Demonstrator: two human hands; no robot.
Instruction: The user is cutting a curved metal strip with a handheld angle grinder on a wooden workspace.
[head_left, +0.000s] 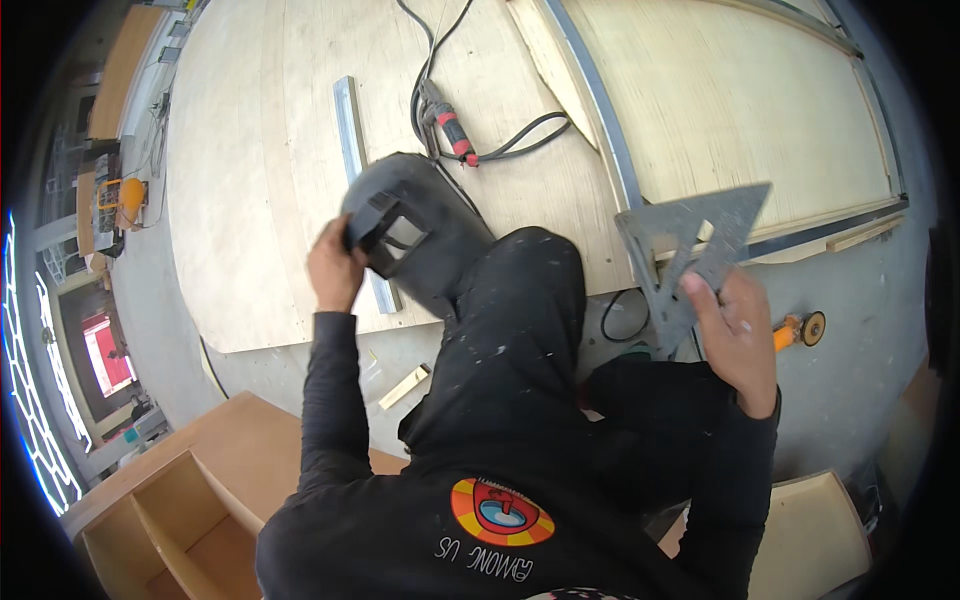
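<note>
My left hand (335,268) is closed on the edge of a dark grey welding mask (447,240). The mask has a window and leans against my raised knee, over the plywood sheet (260,190). On the right, my right hand (738,325) grips a grey triangular welding square (735,212) with cutouts, held up off the plywood. Beyond the mask lies a welding electrode holder (455,133) with a red and black handle, its black cable (535,130) looped on the sheet. A length of square metal tube (348,125) runs partly behind the mask.
A metal frame (590,90) with a panel sits on the sheet at the far right. An orange angle grinder (797,331) rests on the floor at right. A wood offcut (405,386) lies near my leg; a wooden cabinet (245,440) stands at lower left.
</note>
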